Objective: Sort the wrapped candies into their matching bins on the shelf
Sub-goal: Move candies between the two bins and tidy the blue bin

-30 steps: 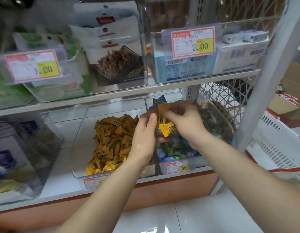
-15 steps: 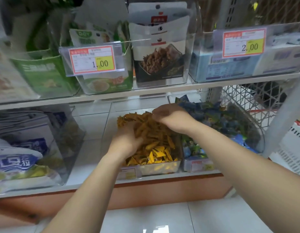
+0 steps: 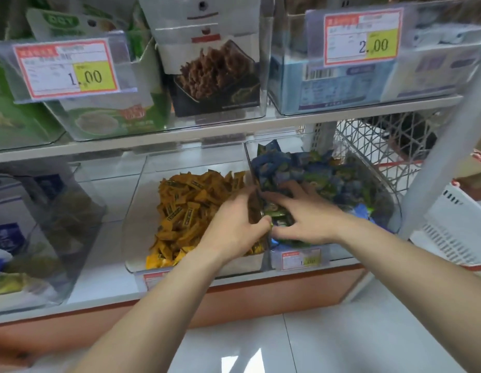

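A clear bin (image 3: 137, 211) on the lower shelf holds a heap of orange-yellow wrapped candies (image 3: 185, 208). The clear bin to its right (image 3: 390, 211) is full of blue and green wrapped candies (image 3: 314, 170). My left hand (image 3: 234, 227) sits at the wall between the two bins, fingers curled, its thumb and fingertips pinching a green wrapped candy (image 3: 273, 220). My right hand (image 3: 306, 214) lies on the blue and green pile with its fingers spread. What lies under either palm is hidden.
The upper shelf (image 3: 234, 130) carries clear bins of snack packets with price tags 1.00 (image 3: 69, 68) and 2.00 (image 3: 363, 36). Another bin of packets (image 3: 40, 224) stands at lower left. A white basket (image 3: 454, 227) and wire mesh (image 3: 368, 146) are at right.
Both hands moved right, from over the orange-yellow candies to the wall and the blue-green bin. The yellow candy held a second ago is gone from my hands. The view moved closer.
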Available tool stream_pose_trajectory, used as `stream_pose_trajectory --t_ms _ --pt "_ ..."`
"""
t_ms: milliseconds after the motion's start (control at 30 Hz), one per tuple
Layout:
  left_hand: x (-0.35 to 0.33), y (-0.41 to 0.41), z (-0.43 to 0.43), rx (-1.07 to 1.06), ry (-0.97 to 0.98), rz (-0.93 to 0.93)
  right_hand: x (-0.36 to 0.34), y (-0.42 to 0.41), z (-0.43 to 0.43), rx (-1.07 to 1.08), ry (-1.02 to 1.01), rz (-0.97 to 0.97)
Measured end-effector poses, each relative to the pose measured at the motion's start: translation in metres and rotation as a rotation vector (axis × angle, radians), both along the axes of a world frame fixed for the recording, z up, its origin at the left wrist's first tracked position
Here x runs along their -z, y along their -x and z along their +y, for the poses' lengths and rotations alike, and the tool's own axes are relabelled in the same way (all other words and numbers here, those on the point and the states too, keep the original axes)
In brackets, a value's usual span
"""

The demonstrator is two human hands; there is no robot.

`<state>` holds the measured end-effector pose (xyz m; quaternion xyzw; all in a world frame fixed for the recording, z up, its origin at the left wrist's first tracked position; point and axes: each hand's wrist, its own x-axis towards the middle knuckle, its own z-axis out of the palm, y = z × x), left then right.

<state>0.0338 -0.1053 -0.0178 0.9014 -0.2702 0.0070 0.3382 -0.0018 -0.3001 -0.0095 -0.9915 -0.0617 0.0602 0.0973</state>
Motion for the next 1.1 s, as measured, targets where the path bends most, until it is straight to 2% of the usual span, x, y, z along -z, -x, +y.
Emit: stream_pose_trajectory --t_ms 167,267,367,533,633,733,767,833,900,967,1033,1100 --pt "0.001 -0.001 0.001 -0.015 0.031 0.005 0.005 -0.004 -0.001 -0.142 0.07 -0.142" --pt "0.0 -0.002 0.0 -0.006 0.045 0.007 0.004 -0.002 -0.002 -0.179 -0.069 -0.142" --pt "0.0 -0.002 0.002 0.002 0.053 0.026 -0.008 -0.003 -0.012 -0.137 -0.169 -0.159" --pt "0.0 -0.002 0.007 0.015 0.031 0.032 -0.028 -0.007 -0.049 0.095 -0.342 -0.371" --pt "0.002 -0.002 0.007 0.019 0.026 0.043 -0.027 -0.009 -0.06 0.204 -0.202 -0.227" --pt "0.004 -0.003 0.009 0.028 0.032 0.044 -0.029 -0.008 -0.059 0.171 -0.056 -0.006" --pt "0.005 -0.004 0.009 0.03 0.032 0.045 -0.031 -0.007 -0.056 0.162 -0.031 -0.015" --pt "0.007 -0.005 0.01 0.034 0.028 0.051 -0.034 -0.007 -0.045 0.133 -0.03 -0.171" --pt "0.007 -0.004 0.01 0.04 0.032 0.053 -0.031 -0.008 -0.025 0.019 -0.084 -0.275" --pt "0.007 -0.003 0.01 0.048 0.035 0.052 -0.023 -0.012 -0.007 -0.094 -0.014 -0.184" --pt "0.007 -0.003 0.012 0.052 0.035 0.06 -0.012 -0.016 -0.002 -0.127 0.158 -0.09" --pt "0.007 -0.002 0.013 0.054 0.035 0.066 -0.009 -0.018 -0.009 -0.111 0.236 -0.129"
